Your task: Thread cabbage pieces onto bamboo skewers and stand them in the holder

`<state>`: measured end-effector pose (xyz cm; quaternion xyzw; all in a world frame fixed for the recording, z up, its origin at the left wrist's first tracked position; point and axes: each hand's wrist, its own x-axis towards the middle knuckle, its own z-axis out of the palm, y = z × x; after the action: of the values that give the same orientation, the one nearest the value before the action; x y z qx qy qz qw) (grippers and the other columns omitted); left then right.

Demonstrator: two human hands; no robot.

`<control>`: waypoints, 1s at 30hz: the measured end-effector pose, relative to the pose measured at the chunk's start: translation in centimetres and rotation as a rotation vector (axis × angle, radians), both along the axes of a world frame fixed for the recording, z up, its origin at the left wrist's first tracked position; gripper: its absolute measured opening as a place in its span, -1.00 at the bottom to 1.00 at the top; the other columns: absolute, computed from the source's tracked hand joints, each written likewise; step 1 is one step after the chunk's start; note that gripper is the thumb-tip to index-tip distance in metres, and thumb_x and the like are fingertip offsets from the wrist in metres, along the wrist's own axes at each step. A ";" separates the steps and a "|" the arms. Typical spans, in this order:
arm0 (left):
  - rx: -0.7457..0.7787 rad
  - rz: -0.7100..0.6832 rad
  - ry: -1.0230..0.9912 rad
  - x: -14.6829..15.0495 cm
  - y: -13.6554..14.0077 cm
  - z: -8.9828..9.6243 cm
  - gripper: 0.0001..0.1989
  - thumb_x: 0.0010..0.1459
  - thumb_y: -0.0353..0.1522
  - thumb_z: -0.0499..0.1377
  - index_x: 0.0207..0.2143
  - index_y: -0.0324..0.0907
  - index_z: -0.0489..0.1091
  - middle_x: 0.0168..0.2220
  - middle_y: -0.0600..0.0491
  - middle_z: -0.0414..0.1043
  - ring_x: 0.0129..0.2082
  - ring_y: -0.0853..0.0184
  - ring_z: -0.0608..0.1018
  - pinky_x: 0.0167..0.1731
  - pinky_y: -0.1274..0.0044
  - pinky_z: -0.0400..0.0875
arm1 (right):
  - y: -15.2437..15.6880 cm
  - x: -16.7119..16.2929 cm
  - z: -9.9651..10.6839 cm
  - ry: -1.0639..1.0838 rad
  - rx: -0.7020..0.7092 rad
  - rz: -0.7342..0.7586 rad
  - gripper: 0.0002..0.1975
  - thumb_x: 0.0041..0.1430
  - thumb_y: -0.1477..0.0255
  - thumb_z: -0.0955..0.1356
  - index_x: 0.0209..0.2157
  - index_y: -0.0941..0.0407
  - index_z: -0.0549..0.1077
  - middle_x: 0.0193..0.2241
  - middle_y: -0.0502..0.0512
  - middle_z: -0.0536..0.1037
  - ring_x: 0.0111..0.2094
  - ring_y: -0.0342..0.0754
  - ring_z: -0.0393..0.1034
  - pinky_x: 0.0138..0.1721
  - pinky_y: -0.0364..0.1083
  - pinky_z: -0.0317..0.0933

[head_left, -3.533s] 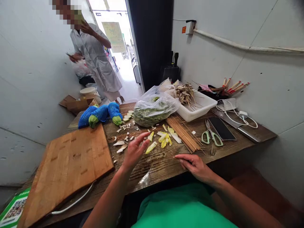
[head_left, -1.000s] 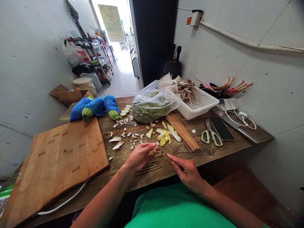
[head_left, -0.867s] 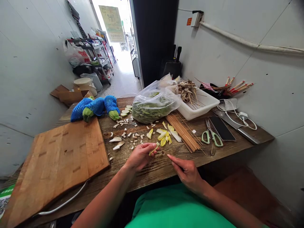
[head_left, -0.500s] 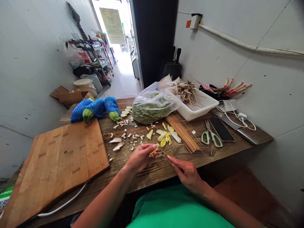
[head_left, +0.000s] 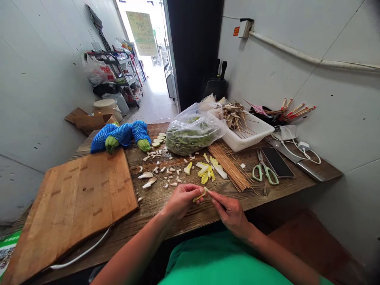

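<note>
Between the thumb and fingers of my left hand (head_left: 184, 199) is a small pale-yellow piece of cabbage leaf (head_left: 200, 194). My right hand (head_left: 230, 209) is closed in a pinch, its fingertips meeting the leaf's right end. Whatever thin thing it may hold is hidden by the fingers. Just beyond my hands lie more yellow cabbage leaves (head_left: 206, 172) on the wooden table (head_left: 190, 221). A bundle of bamboo skewers (head_left: 228, 167) is to their right. Cut white mushroom pieces (head_left: 149, 182) are scattered to the left.
A cutting board (head_left: 89, 198) covers the left side, with zucchini in blue netting (head_left: 111, 136) behind it. A plastic bag of greens (head_left: 192, 136) and a white tub (head_left: 246, 134) stand at the back. Scissors (head_left: 264, 168), a phone (head_left: 277, 161) and a knife (head_left: 308, 169) lie right.
My right hand has moved left and slightly up, and my left hand a little right with the cabbage piece. The gap between them has closed at the leaf.
</note>
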<state>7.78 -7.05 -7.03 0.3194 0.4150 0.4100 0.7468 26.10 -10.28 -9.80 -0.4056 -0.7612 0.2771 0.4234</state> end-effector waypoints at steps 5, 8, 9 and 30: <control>0.061 0.033 0.041 0.6 -0.3 -0.4 -0.74 -0.16 -0.29 0.38 -0.47 -0.33 0.52 -0.55 0.02 0.42 -0.55 0.49 0.40 -0.54 0.68 0.25 | 0.4 -0.5 0.6 -0.004 -0.034 -0.024 -0.68 0.24 0.43 0.20 -0.03 0.08 0.44 -0.15 0.12 0.56 -0.17 -0.05 0.49 -0.16 -0.12 0.40; 0.049 0.083 -0.009 0.5 -0.1 -0.5 -0.75 -0.19 -0.32 0.40 -0.49 -0.33 0.51 -0.55 0.03 0.42 -0.55 0.50 0.41 -0.54 0.69 0.26 | 0.4 -0.4 0.8 0.003 -0.035 -0.005 -0.68 0.23 0.45 0.21 -0.02 0.10 0.43 -0.11 0.13 0.54 -0.12 -0.05 0.47 -0.10 -0.10 0.38; 0.031 0.101 -0.027 0.4 0.1 -0.5 -0.75 -0.20 -0.33 0.41 -0.49 -0.33 0.50 -0.54 0.02 0.43 -0.55 0.50 0.41 -0.54 0.70 0.26 | 0.3 -0.3 0.8 0.002 -0.035 0.002 -0.67 0.23 0.45 0.21 -0.01 0.11 0.43 -0.11 0.14 0.54 -0.11 -0.04 0.46 -0.09 -0.09 0.37; -0.096 0.242 -0.066 0.1 0.7 -0.4 -0.69 -0.31 -0.35 0.45 -0.51 -0.35 0.49 -0.48 0.01 0.45 -0.55 0.51 0.43 -0.59 0.74 0.28 | -1.2 1.4 1.0 -0.100 0.029 0.034 -0.65 0.21 0.52 0.21 0.01 0.20 0.41 -0.12 0.20 0.53 -0.14 -0.04 0.48 -0.12 -0.12 0.40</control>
<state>7.87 -6.35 -7.48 0.2171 0.4449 0.4871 0.7194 27.53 -11.49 -8.84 -0.3995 -0.7922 0.2526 0.3861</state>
